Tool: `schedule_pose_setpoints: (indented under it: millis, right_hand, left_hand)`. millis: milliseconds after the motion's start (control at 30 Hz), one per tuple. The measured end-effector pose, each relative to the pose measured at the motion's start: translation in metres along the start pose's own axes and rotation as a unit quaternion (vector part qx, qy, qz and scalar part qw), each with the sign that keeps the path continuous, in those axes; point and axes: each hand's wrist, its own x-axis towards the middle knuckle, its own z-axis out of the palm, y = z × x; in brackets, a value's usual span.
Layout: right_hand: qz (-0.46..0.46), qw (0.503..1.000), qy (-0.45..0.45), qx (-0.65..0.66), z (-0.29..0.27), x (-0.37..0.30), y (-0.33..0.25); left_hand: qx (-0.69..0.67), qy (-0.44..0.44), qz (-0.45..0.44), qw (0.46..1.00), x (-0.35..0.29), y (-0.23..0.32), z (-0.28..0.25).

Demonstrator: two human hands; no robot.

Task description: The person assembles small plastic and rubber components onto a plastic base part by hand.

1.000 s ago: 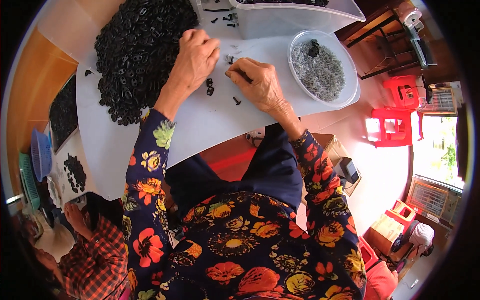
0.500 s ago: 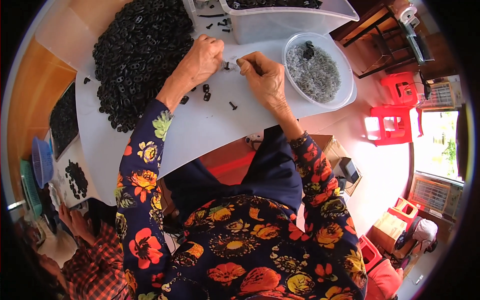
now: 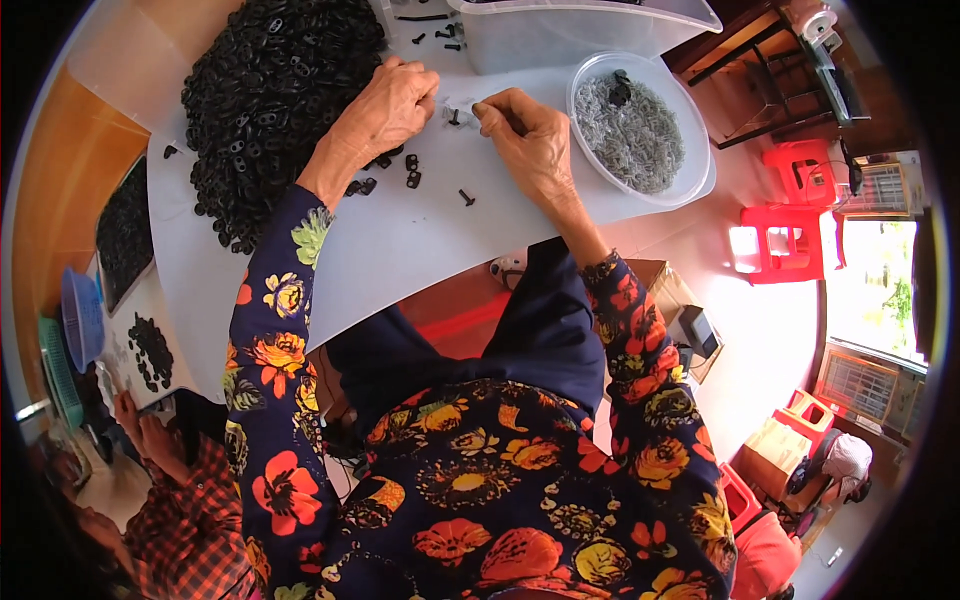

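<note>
My left hand (image 3: 388,105) is at the right edge of a heap of small black plastic parts with oval holes (image 3: 275,120), its fingers curled together. What they hold, if anything, is hidden. Across a small gap, my right hand (image 3: 530,145) has thumb and forefinger pinched; anything between the tips is too small to make out. In the gap lies a small black T-shaped piece (image 3: 455,119) among a few clear bits. Below my left hand are several loose black parts (image 3: 413,172), and another black T-shaped piece (image 3: 466,198) lies nearer me.
A clear round bowl (image 3: 700,165) of small greyish, see-through pieces stands right of my right hand. Behind is a clear plastic bin (image 3: 570,45). At lower left, a person in a checked sleeve (image 3: 190,520) sits by a blue basket (image 3: 82,318). Red stools (image 3: 780,245) stand at right.
My left hand has shifted slightly left, toward the black heap, widening the gap between my hands. My right hand stays nearly in place, still pinched.
</note>
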Motion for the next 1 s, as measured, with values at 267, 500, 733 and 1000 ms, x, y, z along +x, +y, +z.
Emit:
schedule_pose_setpoints:
  millis: [267, 500, 733, 1000]
  right_hand:
    - [-0.017, 1.000, -0.022, -0.002, -0.004, -0.001, -0.003]
    - [0.036, 0.988, -0.089, 0.124, -0.006, 0.001, -0.003]
    - [0.066, 0.985, -0.092, 0.132, -0.008, 0.002, -0.005]
    - [0.062, 0.974, -0.131, 0.177, -0.008, 0.004, 0.001]
  left_hand:
    - [-0.127, 0.131, 0.011, 0.983, -0.013, 0.022, 0.008]
    - [-0.474, 0.136, -0.069, 0.867, -0.028, 0.046, 0.025]
    - [-0.246, 0.186, -0.005, 0.951, -0.028, 0.056, 0.017]
    - [-0.381, 0.089, -0.053, 0.919, -0.029, 0.041, 0.009]
